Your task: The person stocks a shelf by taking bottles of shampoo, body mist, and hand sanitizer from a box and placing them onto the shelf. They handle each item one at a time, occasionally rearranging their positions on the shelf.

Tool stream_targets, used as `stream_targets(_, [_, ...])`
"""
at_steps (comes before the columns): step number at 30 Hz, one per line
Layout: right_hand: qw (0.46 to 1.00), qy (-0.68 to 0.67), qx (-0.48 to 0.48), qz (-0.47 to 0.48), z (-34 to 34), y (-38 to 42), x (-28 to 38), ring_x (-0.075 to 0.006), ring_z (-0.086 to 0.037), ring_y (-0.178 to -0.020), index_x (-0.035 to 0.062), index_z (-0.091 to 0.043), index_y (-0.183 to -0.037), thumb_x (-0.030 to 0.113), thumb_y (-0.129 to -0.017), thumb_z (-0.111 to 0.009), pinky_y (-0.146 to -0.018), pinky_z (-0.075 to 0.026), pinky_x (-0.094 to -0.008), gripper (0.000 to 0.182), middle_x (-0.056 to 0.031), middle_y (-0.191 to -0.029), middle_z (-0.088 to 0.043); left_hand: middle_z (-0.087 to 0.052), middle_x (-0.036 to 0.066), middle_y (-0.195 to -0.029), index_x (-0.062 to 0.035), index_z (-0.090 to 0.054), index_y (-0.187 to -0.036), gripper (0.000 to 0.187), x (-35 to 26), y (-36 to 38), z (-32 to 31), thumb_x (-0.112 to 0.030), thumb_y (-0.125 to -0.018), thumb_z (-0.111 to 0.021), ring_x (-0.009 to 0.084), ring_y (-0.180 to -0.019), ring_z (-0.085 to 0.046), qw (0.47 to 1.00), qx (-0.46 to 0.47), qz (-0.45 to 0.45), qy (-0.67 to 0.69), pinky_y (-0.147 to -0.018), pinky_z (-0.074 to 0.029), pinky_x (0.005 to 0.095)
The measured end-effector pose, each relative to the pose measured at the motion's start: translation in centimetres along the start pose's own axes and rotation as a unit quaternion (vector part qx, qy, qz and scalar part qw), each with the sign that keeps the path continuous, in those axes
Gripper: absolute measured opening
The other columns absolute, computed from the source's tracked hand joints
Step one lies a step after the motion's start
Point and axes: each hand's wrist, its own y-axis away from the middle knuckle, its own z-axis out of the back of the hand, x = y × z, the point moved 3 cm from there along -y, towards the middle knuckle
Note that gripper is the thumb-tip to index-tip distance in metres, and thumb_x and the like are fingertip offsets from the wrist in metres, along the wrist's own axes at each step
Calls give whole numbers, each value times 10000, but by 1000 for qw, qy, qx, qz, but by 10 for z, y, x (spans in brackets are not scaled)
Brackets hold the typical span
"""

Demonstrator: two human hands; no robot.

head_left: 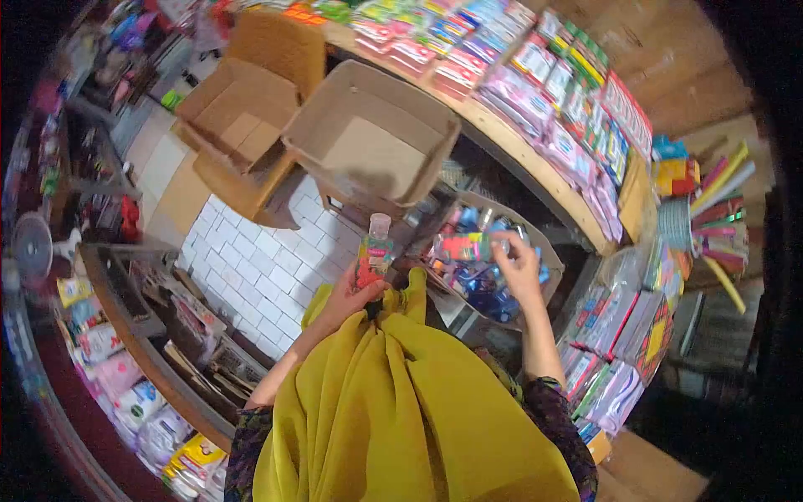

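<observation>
My left hand (351, 299) is closed around a small clear bottle (375, 255) with a pale pink cap and a green and red label. The bottle stands roughly upright in front of my chest. Over on the right, the fingers of my right hand (519, 266) pinch the cap end of a similar bottle (462, 247), which lies sideways with its base to the left. Under it is an open cardboard box (535, 219) full of several small bottles (493, 293), many with blue parts. Blur hides their labels.
An open cardboard box (368, 84) stands ahead of me, beside another open box (251, 84) on a brown chair (242, 197). A wooden shelf (535, 151) with packaged goods curves along the right. White tiles (251, 268) cover the floor. Another goods counter (138, 360) runs along the left.
</observation>
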Motion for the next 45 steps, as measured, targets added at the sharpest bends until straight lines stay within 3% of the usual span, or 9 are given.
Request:
stream_targets(5, [987, -92, 109, 68, -83, -34, 118, -40, -539, -683, 20, -633, -1024, 166, -894, -598, -595, -443, -194, 198, 3, -798, -604, -572, 25, -1023, -68, -430, -1249, 430, -18, 57, 73, -168, -881, -628, 100, -876, -575, 991, -84, -86, 63, -745, -482, 254])
stream_targets(12, [923, -185, 301, 154, -269, -15, 256, -96, -569, -817, -11, -617, -1026, 144, -905, -573, -687, -521, -257, 202, -55, -974, -603, -590, 82, -1034, -54, -429, -1234, 350, -47, 187, 215, -211, -935, -523, 168, -897, -600, 954, -197, -180, 135, -814, -499, 320])
stream_targets(19, [826, -238, 464, 214, -449, 16, 358, -93, -571, -801, -13, -615, -1016, 143, -905, -576, -678, -512, -254, 195, -54, -964, -611, -613, 84, -992, -58, -437, -1214, 345, -65, 313, 308, -266, -948, -505, 154, -879, -599, 864, -383, -291, 150, -790, -499, 315])
stream_targets(28, [736, -225, 575, 278, -632, 16, 443, -75, -558, -786, 12, -629, -996, 211, -904, -587, -670, -455, -225, 223, -34, -918, -623, -623, 93, -1024, -46, -434, -1212, 299, -51, 381, 403, -204, -961, -478, 167, -881, -614, 774, -506, -334, 182, -797, -507, 318])
stream_targets(33, [692, -230, 639, 245, -735, -7, 499, -54, -524, -756, 18, -632, -994, 226, -890, -608, -658, -403, -200, 233, -14, -907, -623, -611, 83, -973, -46, -449, -1182, 298, -85, 397, 469, -241, -958, -467, 165, -850, -607, 693, -614, -345, 154, -766, -501, 309])
stream_targets(37, [651, -156, 687, 283, -800, -39, 573, -60, -545, -777, 12, -620, -1018, 128, -899, -577, -694, -430, -207, 171, -21, -942, -632, -606, 96, -925, -35, -462, -1152, 366, -127, 391, 517, -338, -946, -453, 178, -814, -598, 602, -675, -380, 193, -740, -488, 313])
stream_targets(38, [616, -195, 726, 236, -817, -43, 591, -76, -553, -775, 2, -608, -1035, 84, -898, -560, -694, -442, -225, 166, -28, -941, -627, -604, 101, -919, -37, -457, -1154, 367, -143, 391, 526, -339, -945, -453, 180, -802, -597, 581, -690, -389, 187, -734, -488, 316])
stream_targets(41, [611, -189, 708, 301, -866, -50, 641, -97, -562, -772, -7, -603, -1040, 105, -906, -550, -697, -455, -245, 182, -36, -937, -621, -594, 120, -897, -43, -423, -1188, 398, -164, 394, 555, -352, -938, -453, 198, -767, -596, 533, -707, -425, 186, -690, -491, 325])
stream_targets(45, [542, -249, 753, 277, -910, -28, 687, -124, -574, -773, -8, -590, -1043, 192, -921, -555, -702, -465, -267, 237, -61, -939, -615, -589, 127, -895, -40, -395, -1211, 421, -185, 407, 572, -362, -943, -435, 214, -767, -601, 483, -728, -446, 193, -685, -502, 338])
